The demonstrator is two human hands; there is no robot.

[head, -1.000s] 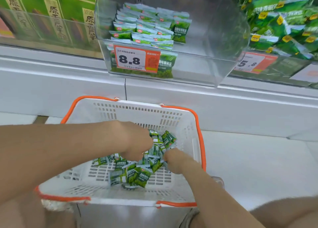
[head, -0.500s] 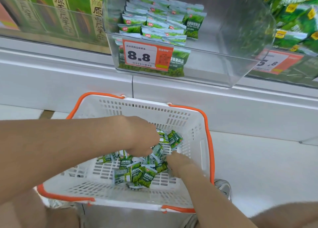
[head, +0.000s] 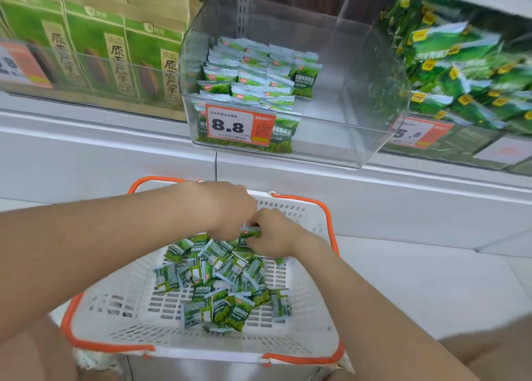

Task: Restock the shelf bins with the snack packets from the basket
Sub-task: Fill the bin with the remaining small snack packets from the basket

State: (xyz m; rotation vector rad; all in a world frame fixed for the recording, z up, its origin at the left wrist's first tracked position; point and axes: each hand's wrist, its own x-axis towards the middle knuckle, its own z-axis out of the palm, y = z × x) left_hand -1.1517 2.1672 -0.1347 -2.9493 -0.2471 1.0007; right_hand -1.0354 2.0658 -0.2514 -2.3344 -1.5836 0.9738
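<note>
A white basket with orange rim (head: 302, 331) holds several small green snack packets (head: 224, 282) scattered on its floor. Both my hands are over the far part of the basket, close together. My left hand (head: 227, 208) is curled with its fingers down among packets; what it grips is hidden under it. My right hand (head: 276, 233) pinches a bunch of green packets (head: 250, 233) between the two hands. Above, a clear shelf bin (head: 331, 138) with an 8.8 price tag (head: 240, 126) holds rows of the same packets (head: 253, 75) on its left side.
Left of the bin stand green boxed goods (head: 115, 58) behind a clear rail. On the right, another bin with larger green packets (head: 466, 75) carries an orange price tag (head: 414, 133). The white shelf base (head: 374, 208) runs behind the basket.
Both hands rose from the basket floor and came together at its far side, bringing packets up. The view tilted up toward the bin.
</note>
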